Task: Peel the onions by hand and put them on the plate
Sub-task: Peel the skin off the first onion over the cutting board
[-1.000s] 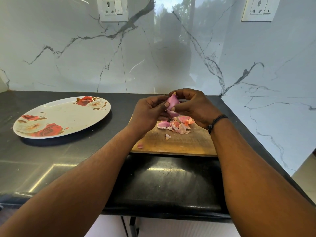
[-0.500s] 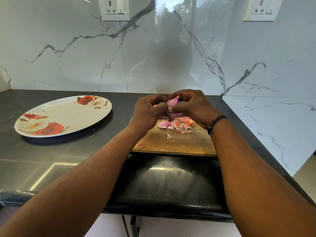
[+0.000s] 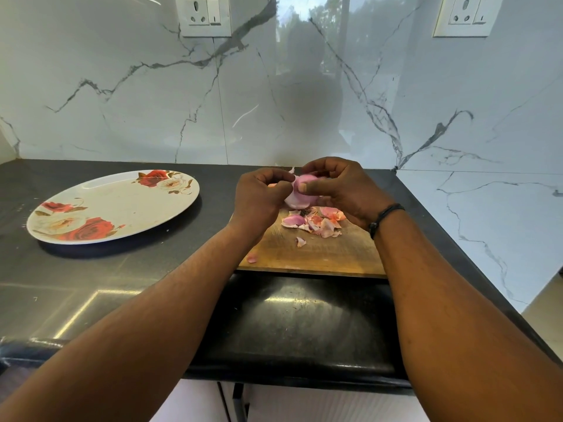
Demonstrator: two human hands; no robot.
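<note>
A small pink onion [image 3: 300,194] is held above the wooden cutting board [image 3: 316,254]. My right hand [image 3: 338,190] grips it from the right, thumb pressed on its front. My left hand [image 3: 262,197] has its fingers curled against the onion's left side, pinching at the skin there. A heap of pink and orange onion skins [image 3: 313,222] lies on the board under the hands. The oval white plate [image 3: 112,205] with red roses sits to the left on the dark counter, with no onion on it.
The black counter [image 3: 122,278] runs to a marble wall at the back and drops off at the right edge. Two stray skin bits [image 3: 251,259] lie near the board's front left corner. Wall sockets [image 3: 203,15] hang above.
The onion has turned in my hands from upright to lying sideways, and my right thumb now presses on its front. Both hands stay above the board.
</note>
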